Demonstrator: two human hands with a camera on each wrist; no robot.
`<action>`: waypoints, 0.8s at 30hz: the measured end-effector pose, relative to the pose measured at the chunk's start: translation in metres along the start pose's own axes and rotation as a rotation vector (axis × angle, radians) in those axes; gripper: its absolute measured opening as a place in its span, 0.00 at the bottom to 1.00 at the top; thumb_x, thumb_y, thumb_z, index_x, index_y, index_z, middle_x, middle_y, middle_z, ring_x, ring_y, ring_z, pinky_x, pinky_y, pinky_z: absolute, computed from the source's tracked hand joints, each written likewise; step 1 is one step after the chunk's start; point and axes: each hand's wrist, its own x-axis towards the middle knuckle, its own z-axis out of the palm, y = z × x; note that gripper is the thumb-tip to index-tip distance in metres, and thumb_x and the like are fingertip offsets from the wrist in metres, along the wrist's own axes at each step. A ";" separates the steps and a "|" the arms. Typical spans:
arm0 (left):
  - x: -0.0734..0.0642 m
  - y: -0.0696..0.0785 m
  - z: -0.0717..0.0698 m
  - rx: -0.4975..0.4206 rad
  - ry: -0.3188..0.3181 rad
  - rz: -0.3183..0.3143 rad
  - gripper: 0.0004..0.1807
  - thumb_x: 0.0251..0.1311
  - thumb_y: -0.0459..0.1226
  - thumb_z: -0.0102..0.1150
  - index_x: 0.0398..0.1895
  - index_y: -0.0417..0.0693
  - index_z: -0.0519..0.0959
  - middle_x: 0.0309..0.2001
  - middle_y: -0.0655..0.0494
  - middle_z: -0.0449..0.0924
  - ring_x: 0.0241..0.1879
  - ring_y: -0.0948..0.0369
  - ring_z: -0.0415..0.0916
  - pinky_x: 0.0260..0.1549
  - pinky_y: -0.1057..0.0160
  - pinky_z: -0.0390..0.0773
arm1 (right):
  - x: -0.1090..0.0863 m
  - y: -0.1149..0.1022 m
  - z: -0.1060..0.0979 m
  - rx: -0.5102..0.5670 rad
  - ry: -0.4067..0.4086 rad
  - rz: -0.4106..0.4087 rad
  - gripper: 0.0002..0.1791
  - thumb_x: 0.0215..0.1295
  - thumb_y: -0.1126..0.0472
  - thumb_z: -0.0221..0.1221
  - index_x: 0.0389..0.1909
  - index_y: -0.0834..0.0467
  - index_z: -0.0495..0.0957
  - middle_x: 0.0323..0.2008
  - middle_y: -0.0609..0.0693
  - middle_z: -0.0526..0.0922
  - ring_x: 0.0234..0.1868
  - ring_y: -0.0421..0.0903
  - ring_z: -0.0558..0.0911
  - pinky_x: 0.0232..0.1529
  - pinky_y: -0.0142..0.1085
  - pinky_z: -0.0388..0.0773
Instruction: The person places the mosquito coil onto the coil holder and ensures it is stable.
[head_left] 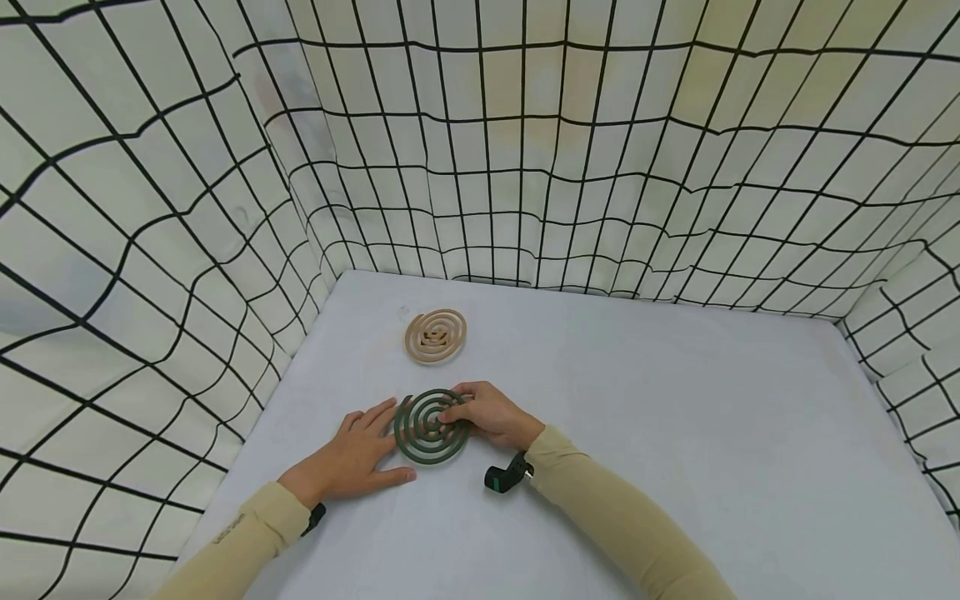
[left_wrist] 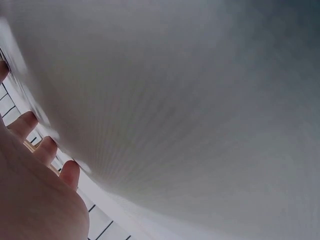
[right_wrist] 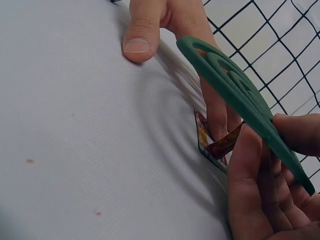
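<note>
A green mosquito coil (head_left: 413, 450) is tilted in the right hand (head_left: 487, 412), whose thumb and fingers pinch its inner rings. In the right wrist view the coil (right_wrist: 225, 92) hangs clear of the white cloth, casting a spiral shadow. Beneath it is a small folded metal coil stand (right_wrist: 202, 132) with coloured print, one strip of it raised. The left hand (head_left: 352, 458) rests on the cloth with fingers stretched out, its fingertips pressing on the stand. The coil hides these fingertips in the head view. Only cloth and several fingers (left_wrist: 47, 150) show in the left wrist view.
A tan mosquito coil (head_left: 455, 325) lies farther back on the white table (head_left: 637, 433), a small stand (head_left: 433, 337) at its centre. Black netting (head_left: 525, 167) over pale walls borders the table at the back and sides. Small reddish specks (right_wrist: 98, 213) dot the cloth.
</note>
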 end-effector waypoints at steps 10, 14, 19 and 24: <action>0.000 0.000 0.001 0.001 0.001 -0.008 0.41 0.65 0.71 0.51 0.74 0.60 0.73 0.81 0.41 0.59 0.82 0.42 0.50 0.69 0.32 0.61 | -0.001 -0.001 0.000 0.005 -0.024 -0.007 0.14 0.64 0.72 0.65 0.49 0.63 0.75 0.37 0.50 0.86 0.30 0.40 0.87 0.35 0.32 0.84; 0.000 0.000 0.001 0.001 0.004 -0.005 0.41 0.65 0.71 0.52 0.75 0.60 0.72 0.81 0.41 0.59 0.82 0.42 0.51 0.69 0.32 0.61 | -0.001 -0.002 0.000 0.005 -0.025 -0.014 0.13 0.64 0.72 0.64 0.48 0.63 0.75 0.37 0.50 0.86 0.30 0.40 0.86 0.34 0.31 0.84; 0.000 0.001 0.000 0.000 0.004 -0.004 0.41 0.65 0.70 0.53 0.74 0.60 0.73 0.80 0.41 0.59 0.82 0.42 0.51 0.68 0.32 0.61 | -0.001 -0.002 -0.001 0.009 -0.013 -0.009 0.13 0.63 0.72 0.65 0.46 0.62 0.76 0.37 0.49 0.85 0.30 0.40 0.86 0.35 0.31 0.84; 0.000 0.001 0.000 0.001 0.007 0.000 0.40 0.65 0.69 0.54 0.74 0.60 0.73 0.80 0.42 0.59 0.82 0.42 0.51 0.68 0.33 0.62 | -0.001 -0.003 -0.001 0.009 -0.009 -0.001 0.13 0.63 0.72 0.65 0.46 0.61 0.76 0.37 0.49 0.85 0.31 0.40 0.86 0.36 0.31 0.83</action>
